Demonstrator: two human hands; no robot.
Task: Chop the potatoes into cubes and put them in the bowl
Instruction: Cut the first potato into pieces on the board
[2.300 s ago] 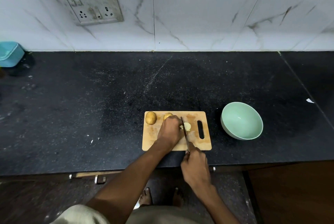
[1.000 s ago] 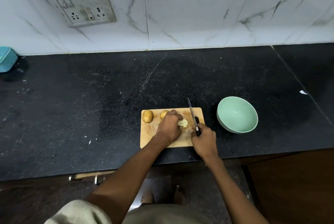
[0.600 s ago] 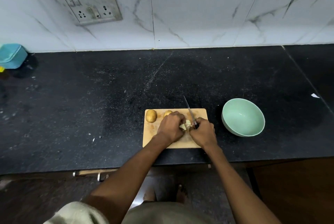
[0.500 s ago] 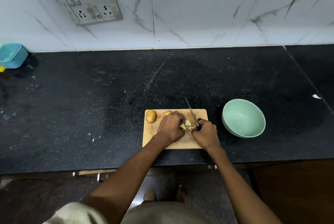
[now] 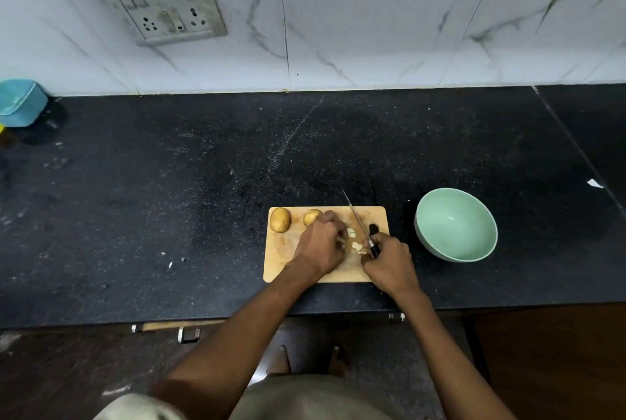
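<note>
On the cutting board (image 5: 284, 260) near the desk's front edge, the left hand (image 5: 321, 245) curls its fingers over pale potato pieces (image 5: 354, 243), the right hand (image 5: 388, 262) grips the knife (image 5: 355, 218), two whole potatoes (image 5: 280, 219) lie at the board's far-left corner, and the green bowl (image 5: 455, 224) stands just right.

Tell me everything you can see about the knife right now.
The knife has a slim, pale metal blade and a black handle. The right hand grips the handle, hiding most of it. The blade slants away from the person over the wooden cutting board, its tip reaching just past the board's far edge. Pale cut potato pieces lie just left of the blade, between it and the left hand. Whether the edge touches the board cannot be told.
</note>
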